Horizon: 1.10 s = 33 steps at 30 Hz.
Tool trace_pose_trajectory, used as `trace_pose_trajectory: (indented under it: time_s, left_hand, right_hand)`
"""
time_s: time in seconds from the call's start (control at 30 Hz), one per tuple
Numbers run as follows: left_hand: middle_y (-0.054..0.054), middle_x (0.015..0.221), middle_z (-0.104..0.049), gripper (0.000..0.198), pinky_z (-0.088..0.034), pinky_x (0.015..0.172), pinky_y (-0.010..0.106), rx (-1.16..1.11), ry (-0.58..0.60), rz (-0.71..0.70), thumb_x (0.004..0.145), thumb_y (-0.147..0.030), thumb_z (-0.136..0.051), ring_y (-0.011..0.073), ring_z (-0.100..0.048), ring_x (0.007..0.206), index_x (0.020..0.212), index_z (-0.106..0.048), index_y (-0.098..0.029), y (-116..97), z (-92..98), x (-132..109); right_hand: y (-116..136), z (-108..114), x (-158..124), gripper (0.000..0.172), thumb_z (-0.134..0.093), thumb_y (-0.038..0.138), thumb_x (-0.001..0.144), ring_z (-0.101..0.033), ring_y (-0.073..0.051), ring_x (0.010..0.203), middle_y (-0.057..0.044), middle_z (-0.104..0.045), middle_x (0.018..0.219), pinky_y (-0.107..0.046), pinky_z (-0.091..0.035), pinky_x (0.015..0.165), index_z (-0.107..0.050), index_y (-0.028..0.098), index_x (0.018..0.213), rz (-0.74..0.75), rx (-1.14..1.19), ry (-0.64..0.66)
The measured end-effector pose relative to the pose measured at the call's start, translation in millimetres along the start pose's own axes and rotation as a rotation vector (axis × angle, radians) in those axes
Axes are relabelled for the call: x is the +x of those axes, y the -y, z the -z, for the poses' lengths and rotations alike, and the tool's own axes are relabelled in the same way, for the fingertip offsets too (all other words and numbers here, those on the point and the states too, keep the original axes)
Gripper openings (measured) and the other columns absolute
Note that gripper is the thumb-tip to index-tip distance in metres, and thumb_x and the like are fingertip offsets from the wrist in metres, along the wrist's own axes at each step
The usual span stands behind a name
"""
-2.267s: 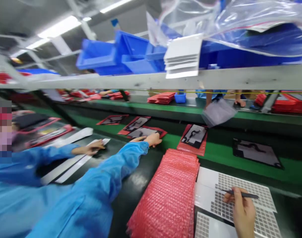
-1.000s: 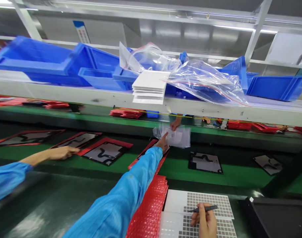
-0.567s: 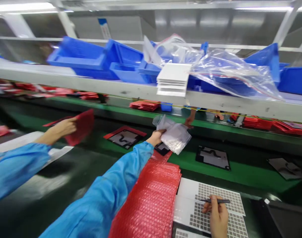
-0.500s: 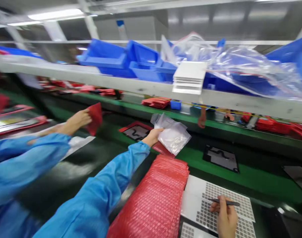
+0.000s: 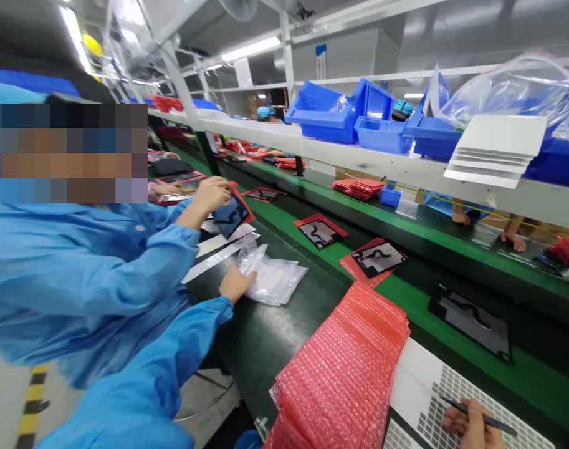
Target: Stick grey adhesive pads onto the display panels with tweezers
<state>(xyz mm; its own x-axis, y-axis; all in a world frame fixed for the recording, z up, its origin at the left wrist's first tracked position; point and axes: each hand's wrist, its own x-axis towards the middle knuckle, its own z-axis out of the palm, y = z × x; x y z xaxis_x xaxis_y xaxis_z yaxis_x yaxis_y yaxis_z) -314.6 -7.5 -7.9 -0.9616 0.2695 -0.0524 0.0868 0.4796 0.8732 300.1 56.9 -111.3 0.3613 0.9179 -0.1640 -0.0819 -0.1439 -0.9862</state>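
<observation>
My left hand (image 5: 235, 284), in a blue sleeve, is closed on the edge of a bundle of clear plastic bags (image 5: 275, 279) that lies on the dark table top. My right hand (image 5: 468, 427) sits at the bottom right edge, pinching black tweezers (image 5: 480, 418) over a white sheet of small grey squares (image 5: 434, 399). A stack of red bubble-wrap bags (image 5: 347, 368) lies between my two hands.
A co-worker in blue at my left holds a dark part in a red sleeve (image 5: 230, 215). Dark parts on red sleeves (image 5: 376, 259) ride the green belt (image 5: 406, 293). Blue bins (image 5: 344, 112) and a white stack (image 5: 497, 149) stand on the shelf above.
My left hand has carried the clear bags from above the belt down and left onto the dark table. My view has swung left. The co-worker has lifted a red-sleeved part.
</observation>
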Motion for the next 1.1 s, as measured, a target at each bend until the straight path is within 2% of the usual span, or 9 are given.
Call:
trace_pose_trajectory:
  time_s: [0.13,0.2,0.3,0.37,0.43,0.6,0.73,0.87,1.1]
  left_hand:
    - [0.019,0.175,-0.024,0.085,-0.024,0.124,0.073,0.256,-0.073,-0.235,0.088,-0.045,-0.077,0.0484,-0.017,0.161,0.158,-0.037,-0.021,-14.5,1.0,-14.3]
    - [0.016,0.18,-0.005,0.091,-0.02,0.123,0.075,0.315,-0.02,-0.402,0.082,-0.044,-0.079,0.0494,0.004,0.163,0.158,-0.033,-0.026,-31.3,-3.9,-23.3]
    - [0.01,0.177,-0.025,0.058,-0.025,0.126,0.067,0.348,0.178,-0.59,0.081,-0.041,-0.078,0.0455,-0.006,0.164,0.134,-0.059,-0.025,-68.7,-37.2,-41.6]
    - [0.011,0.154,-0.06,0.032,-0.037,0.124,0.055,0.349,0.386,-0.639,0.08,-0.037,-0.081,0.0407,-0.039,0.155,0.105,-0.07,-0.021,-94.8,-83.1,-64.5]
    - [0.009,0.125,-0.074,0.024,-0.051,0.113,0.047,0.33,0.62,-0.632,0.087,-0.038,-0.08,0.0305,-0.065,0.127,0.099,-0.073,-0.02,-116.4,-145.9,-98.1]
    - [0.009,0.124,-0.07,0.033,-0.061,0.094,0.042,0.226,1.014,-0.436,0.099,-0.042,-0.07,0.0242,-0.07,0.109,0.121,-0.07,-0.016,-149.4,-318.9,-205.8]
    - [0.011,0.129,-0.067,0.041,-0.061,0.094,0.044,0.133,1.169,-0.23,0.099,-0.041,-0.07,0.025,-0.069,0.112,0.13,-0.065,-0.016,-162.6,-397.0,-262.1]
    - [0.011,0.133,-0.066,0.042,-0.061,0.095,0.046,0.05,1.229,-0.083,0.099,-0.041,-0.07,0.0258,-0.068,0.114,0.132,-0.064,-0.017,-167.5,-407.8,-269.9]
    - [0.012,0.134,-0.065,0.042,-0.06,0.097,0.047,-0.148,1.318,0.055,0.1,-0.04,-0.069,0.0251,-0.068,0.115,0.134,-0.063,-0.016,-189.7,-349.5,-277.4]
  right_hand:
    - [13.8,-9.9,-24.9,0.067,-0.083,0.077,0.072,-0.068,-0.019,0.048,-0.004,-0.074,0.061,-0.028,-0.059,0.049,-0.065,0.016,0.093,0.071,0.019,-0.017]
    - [17.1,-14.7,-32.9,0.066,-0.081,0.077,0.075,-0.066,-0.017,0.048,-0.003,-0.073,0.061,-0.027,-0.056,0.048,-0.066,0.015,0.093,0.096,0.053,-0.016]
    - [19.8,-20.0,-38.7,0.063,-0.079,0.076,0.079,-0.063,-0.016,0.047,-0.003,-0.072,0.062,-0.027,-0.054,0.046,-0.066,0.016,0.092,0.102,0.1,-0.008]
    - [20.6,-21.5,-41.1,0.059,-0.078,0.074,0.082,-0.063,-0.016,0.048,-0.004,-0.073,0.065,-0.027,-0.054,0.047,-0.066,0.016,0.092,0.092,0.108,0.013]
    - [20.5,-21.9,-43.4,0.056,-0.077,0.072,0.085,-0.064,-0.016,0.049,-0.004,-0.073,0.067,-0.027,-0.055,0.049,-0.066,0.017,0.093,0.079,0.109,0.032]
    - [16.6,-23.4,-47.2,0.056,-0.073,0.072,0.088,-0.064,-0.016,0.049,-0.003,-0.072,0.065,-0.027,-0.054,0.048,-0.065,0.018,0.093,0.056,0.136,0.041]
    - [14.5,-25.8,-47.2,0.053,-0.07,0.072,0.091,-0.064,-0.016,0.049,-0.002,-0.071,0.063,-0.026,-0.053,0.049,-0.064,0.019,0.091,0.054,0.14,0.031]
    - [14.4,-27.7,-46.6,0.055,-0.069,0.073,0.091,-0.063,-0.016,0.048,-0.001,-0.07,0.062,-0.027,-0.053,0.049,-0.065,0.018,0.09,0.063,0.155,0.044]
    - [21.6,-24.9,-42.8,0.059,-0.074,0.075,0.084,-0.063,-0.017,0.046,-0.001,-0.069,0.061,-0.028,-0.052,0.047,-0.065,0.018,0.091,0.086,0.16,0.028]
